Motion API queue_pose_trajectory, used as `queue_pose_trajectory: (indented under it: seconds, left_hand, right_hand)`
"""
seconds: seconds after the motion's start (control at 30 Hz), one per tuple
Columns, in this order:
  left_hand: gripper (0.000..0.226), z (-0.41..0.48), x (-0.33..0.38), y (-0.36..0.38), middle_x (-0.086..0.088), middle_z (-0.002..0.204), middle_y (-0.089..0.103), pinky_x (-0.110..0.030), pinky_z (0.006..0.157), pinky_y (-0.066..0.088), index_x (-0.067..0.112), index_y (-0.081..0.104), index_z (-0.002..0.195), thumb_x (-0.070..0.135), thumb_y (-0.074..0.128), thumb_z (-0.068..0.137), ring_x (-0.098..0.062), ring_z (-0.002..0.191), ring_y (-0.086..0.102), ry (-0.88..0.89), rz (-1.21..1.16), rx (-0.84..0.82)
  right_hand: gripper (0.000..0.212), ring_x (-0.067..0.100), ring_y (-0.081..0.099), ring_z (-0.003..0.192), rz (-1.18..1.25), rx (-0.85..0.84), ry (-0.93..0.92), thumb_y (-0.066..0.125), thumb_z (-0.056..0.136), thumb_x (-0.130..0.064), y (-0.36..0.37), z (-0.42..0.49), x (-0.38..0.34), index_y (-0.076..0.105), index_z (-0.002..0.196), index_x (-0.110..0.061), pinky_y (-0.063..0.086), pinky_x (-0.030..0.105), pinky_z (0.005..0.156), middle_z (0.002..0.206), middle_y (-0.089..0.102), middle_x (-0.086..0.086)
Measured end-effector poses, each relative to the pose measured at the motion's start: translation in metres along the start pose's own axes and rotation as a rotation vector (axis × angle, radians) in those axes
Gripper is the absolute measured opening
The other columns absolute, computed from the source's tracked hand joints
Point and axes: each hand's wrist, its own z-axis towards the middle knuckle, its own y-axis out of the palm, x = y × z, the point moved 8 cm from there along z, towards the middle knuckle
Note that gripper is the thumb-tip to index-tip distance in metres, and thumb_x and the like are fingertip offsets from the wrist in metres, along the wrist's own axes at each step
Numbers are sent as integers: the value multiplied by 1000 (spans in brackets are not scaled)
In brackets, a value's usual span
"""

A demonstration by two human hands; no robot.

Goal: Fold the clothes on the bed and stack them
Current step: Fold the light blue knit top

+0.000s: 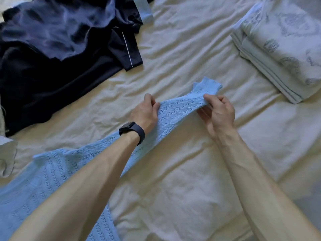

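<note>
The blue knit sweater (34, 180) lies with its body on the bed (173, 180) at my lower left, partly under my left forearm. One sleeve (175, 113) is drawn out and up toward the right, lifted a little off the sheet. My left hand (145, 112) pinches the sleeve partway along, thumb on top. My right hand (219, 113) has its fingers curled round it just short of the frilled cuff (208, 86), which sticks out past my grip. So both hands are closed on the sleeve, and it runs taut between them.

I judge I'm at the start of folding this piece: straightening the sleeve before laying it across the body. The next move calls for carrying the cuff back over the sweater without twisting the open knit (it looks stretchy and likely to sag), then smoothing it flat.

Further out, a heap of dark clothes (52, 58) waits unfolded at the upper left. A pale garment (7, 153) shows at the left edge. A folded patterned pile (286, 49) sits well apart at the upper right, probably where this one should go.
</note>
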Motion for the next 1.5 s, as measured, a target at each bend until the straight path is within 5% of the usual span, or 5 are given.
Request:
queue_pose_trajectory:
  seconds: [0.2,0.63,0.83,1.37,1.5]
  left_hand:
    - [17,6,16,14,-2,88,64,-37,66,42,20,50,105,36,49,99,-27,80,58,81,133,60]
    - [63,-24,28,31,-5,122,51,-41,93,37,26,45,141,45,65,85,-28,115,45,88,212,47]
    - [77,-29,25,40,-1,133,42,-41,99,33,35,34,149,51,66,82,-25,122,38,94,270,33]
    - [69,-66,-4,70,15,163,-27,-44,115,-28,52,-17,151,70,16,94,-11,148,-30,199,354,-75]
    - [63,-100,-64,25,16,164,-17,-41,116,-25,40,-6,156,53,16,99,-2,149,-23,-16,253,102]
  right_hand:
    - [27,22,68,79,18,99,84,66,93,-3,-39,-1,5,50,110,-16,57,39,74,96,69,12]
    - [37,18,65,68,-400,-98,-14,51,83,12,-6,44,-47,69,87,-20,61,37,65,78,67,4]
    - [33,14,68,64,-825,-184,34,84,75,-48,-2,53,-55,70,77,-18,54,27,58,72,69,-4]
    - [53,36,47,130,-1395,340,-803,55,88,-41,17,16,-75,53,133,-13,40,47,100,142,49,13]
    - [51,32,39,146,-1387,-52,-968,61,90,-30,69,-82,24,59,136,-8,31,51,115,152,49,13]
